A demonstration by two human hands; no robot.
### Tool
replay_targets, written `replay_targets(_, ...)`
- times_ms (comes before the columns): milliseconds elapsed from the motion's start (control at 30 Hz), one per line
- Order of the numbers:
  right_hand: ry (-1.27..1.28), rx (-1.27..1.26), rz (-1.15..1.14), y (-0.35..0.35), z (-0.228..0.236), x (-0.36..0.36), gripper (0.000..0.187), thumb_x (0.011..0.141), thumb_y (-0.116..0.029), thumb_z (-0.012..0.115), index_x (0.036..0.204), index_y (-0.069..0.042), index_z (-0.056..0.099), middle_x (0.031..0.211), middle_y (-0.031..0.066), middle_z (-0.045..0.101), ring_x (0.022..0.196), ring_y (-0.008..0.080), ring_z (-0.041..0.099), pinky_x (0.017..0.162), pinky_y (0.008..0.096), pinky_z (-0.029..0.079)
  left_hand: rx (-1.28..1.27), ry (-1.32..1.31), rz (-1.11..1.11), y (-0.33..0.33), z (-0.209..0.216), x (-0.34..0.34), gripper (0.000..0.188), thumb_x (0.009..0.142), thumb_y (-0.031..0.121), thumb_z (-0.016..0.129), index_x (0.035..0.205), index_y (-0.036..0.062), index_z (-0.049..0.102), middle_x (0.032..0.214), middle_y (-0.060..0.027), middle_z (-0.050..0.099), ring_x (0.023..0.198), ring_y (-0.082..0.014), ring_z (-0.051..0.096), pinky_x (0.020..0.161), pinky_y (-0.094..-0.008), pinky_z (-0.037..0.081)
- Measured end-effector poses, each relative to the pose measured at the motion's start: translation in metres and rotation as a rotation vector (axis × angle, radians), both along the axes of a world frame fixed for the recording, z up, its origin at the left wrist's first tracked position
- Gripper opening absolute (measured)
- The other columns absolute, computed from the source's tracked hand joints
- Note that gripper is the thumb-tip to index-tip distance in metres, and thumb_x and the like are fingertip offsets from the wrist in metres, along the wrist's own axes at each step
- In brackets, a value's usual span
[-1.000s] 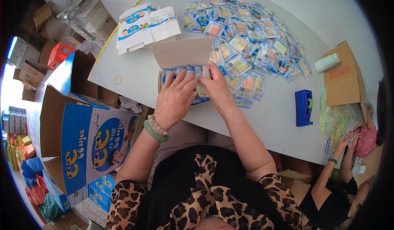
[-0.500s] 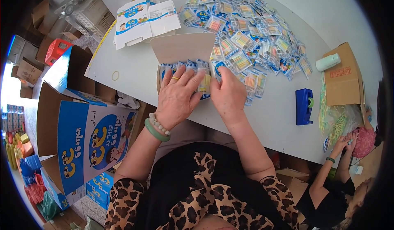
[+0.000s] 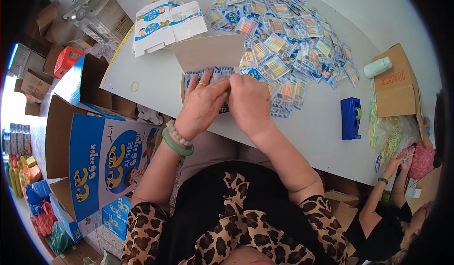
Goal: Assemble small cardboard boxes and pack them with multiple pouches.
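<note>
Sitting in the box (image 3: 207,53) (open): packets (image 3: 222,71)

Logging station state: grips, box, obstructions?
Left grip over packets in open-lidded box. Right grip over box's right end, hold hidden. Both grips partly cover the packets; nothing else visibly in the way.

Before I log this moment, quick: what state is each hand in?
Left hand: open, laid over packets in the box.
Right hand: curled; whether it holds anything cannot be told.

I see the open box (image 3: 183,88), white lid (image 3: 208,51) raised, holding blue-trimmed sachets (image 3: 224,71); beyond it rightward, loose packets (image 3: 288,40) lie heaped.
</note>
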State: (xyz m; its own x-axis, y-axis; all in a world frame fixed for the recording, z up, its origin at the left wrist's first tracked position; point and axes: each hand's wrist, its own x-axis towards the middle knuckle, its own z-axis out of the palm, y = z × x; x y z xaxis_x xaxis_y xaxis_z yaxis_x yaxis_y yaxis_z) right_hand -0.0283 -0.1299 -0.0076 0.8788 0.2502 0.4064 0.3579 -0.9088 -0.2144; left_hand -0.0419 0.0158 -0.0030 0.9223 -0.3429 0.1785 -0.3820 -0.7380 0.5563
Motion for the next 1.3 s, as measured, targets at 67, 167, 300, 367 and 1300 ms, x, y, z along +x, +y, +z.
replay_targets(67, 0.087, 0.206, 0.064, -0.011, -0.002, 0.000, 0.014, 0.077, -0.009, 0.064, 0.089, -0.006, 0.056, 0.078, 0.0054, 0.060, 0.075, 0.0218, 0.062, 0.071, 0.0356, 0.046, -0.072, -0.009, 0.069, -0.002, 0.001, 0.003, 0.027, 0.093, 0.025, 0.053, 0.115, 0.0118, 0.061, 0.115, -0.0077, 0.064, 0.127, -0.0413, 0.043, 0.107, -0.0552, 0.025)
replay_targets(167, 0.572, 0.834, -0.156, -0.028, -0.010, 0.001, 0.028, 0.080, -0.011, 0.067, 0.105, -0.002, 0.057, 0.087, 0.0053, 0.060, 0.083, 0.0166, 0.059, 0.076, 0.0316, 0.047, 0.020, -0.095, 0.145, -0.016, 0.010, 0.007, 0.020, 0.090, 0.025, 0.057, 0.098, 0.0099, 0.068, 0.097, -0.0059, 0.068, 0.114, -0.0376, 0.054, 0.097, -0.0513, 0.034)
replay_targets(300, 0.759, 1.272, -0.131, -0.026, -0.028, 0.003, 0.048, 0.082, -0.014, 0.068, 0.124, 0.000, 0.049, 0.109, 0.0081, 0.057, 0.097, 0.0145, 0.054, 0.083, 0.0281, 0.045, -0.022, -0.126, 0.222, -0.029, 0.009, 0.020, 0.018, 0.084, 0.024, 0.062, 0.081, 0.0084, 0.071, 0.082, -0.0050, 0.066, 0.095, -0.0331, 0.058, 0.085, -0.0466, 0.039)
replay_targets(367, 0.716, 1.164, -0.024, -0.019, -0.029, 0.002, 0.049, 0.082, -0.014, 0.067, 0.125, 0.000, 0.048, 0.110, 0.0089, 0.057, 0.101, 0.0151, 0.054, 0.087, 0.0282, 0.045, -0.095, -0.124, 0.306, -0.032, 0.002, 0.027, 0.018, 0.077, 0.025, 0.068, 0.072, 0.0080, 0.070, 0.079, -0.0057, 0.064, 0.085, -0.0303, 0.056, 0.079, -0.0444, 0.039)
replay_targets(1300, 0.791, 1.212, 0.373, -0.019, -0.033, 0.045, 0.063, 0.078, -0.015, 0.074, 0.130, -0.004, 0.042, 0.116, 0.0110, 0.059, 0.104, 0.0196, 0.057, 0.090, 0.0323, 0.046, 0.353, -0.202, 0.293, -0.027, -0.018, -0.019, 0.061, 0.088, 0.027, 0.057, 0.138, -0.0015, 0.037, 0.142, -0.0186, 0.041, 0.136, -0.0377, 0.034, 0.109, -0.0626, 0.011)
